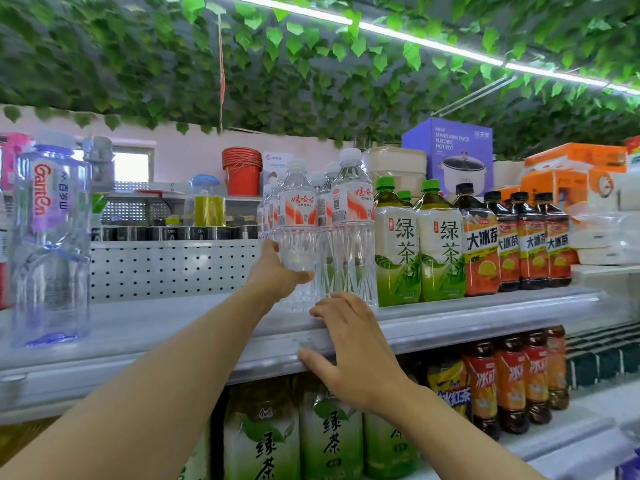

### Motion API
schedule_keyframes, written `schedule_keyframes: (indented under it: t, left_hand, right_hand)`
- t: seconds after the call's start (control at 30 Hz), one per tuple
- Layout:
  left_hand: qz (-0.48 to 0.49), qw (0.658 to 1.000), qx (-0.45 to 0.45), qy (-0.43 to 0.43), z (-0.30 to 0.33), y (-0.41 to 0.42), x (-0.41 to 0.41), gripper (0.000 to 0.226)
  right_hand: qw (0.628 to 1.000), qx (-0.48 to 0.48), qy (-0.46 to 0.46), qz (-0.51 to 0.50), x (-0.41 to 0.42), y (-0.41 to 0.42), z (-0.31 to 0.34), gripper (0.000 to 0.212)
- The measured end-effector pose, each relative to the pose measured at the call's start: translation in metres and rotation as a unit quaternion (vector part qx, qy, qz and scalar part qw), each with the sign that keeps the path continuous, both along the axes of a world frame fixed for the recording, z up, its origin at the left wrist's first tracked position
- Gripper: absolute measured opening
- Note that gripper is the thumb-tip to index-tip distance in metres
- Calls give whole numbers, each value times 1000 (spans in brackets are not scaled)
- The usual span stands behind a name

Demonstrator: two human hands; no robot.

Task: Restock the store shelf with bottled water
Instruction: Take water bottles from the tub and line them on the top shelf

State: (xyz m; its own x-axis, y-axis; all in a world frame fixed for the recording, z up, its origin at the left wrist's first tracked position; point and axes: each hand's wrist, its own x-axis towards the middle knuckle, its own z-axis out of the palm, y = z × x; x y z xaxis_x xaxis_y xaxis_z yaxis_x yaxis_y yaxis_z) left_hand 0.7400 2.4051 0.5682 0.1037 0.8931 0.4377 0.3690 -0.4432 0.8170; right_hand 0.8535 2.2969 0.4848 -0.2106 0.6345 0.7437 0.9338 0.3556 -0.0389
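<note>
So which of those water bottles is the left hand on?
The front-left water bottle, at the row's left end; the left hand grips its lower body.

Just past my left hand (277, 271) I see clear water bottles (298, 216) with white caps and red-and-white labels. Right of them stand green-capped tea bottles (398, 244), white fading to green, then dark iced-tea bottles (481, 237) with orange labels. Far left of my hands sits a clear bluish jug (52, 237) with a purple label. Above the shelf (450, 323), pale grey, hang green leaves (277, 64).
</note>
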Motion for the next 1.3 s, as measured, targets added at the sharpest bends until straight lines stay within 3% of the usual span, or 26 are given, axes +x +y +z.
schedule_keyframes:
  t: [0.43,0.63,0.77,1.3]
  left_hand:
    - [-24,999,-38,-13,1,-7,-7,75]
    - [-45,993,-99,40,8,-10,-44,69]
    - [-29,993,-95,61,9,-7,-65,65]
    - [-76,977,-29,198,41,54,-67,52]
  right_hand:
    - [1000,-3,11,0,-4,-5,3,56]
    - [988,-22,149,20,-21,-6,26,55]
    - [982,-36,183,12,-34,3,42,60]
    - [951,-60,245,-178,-76,59,70,80]
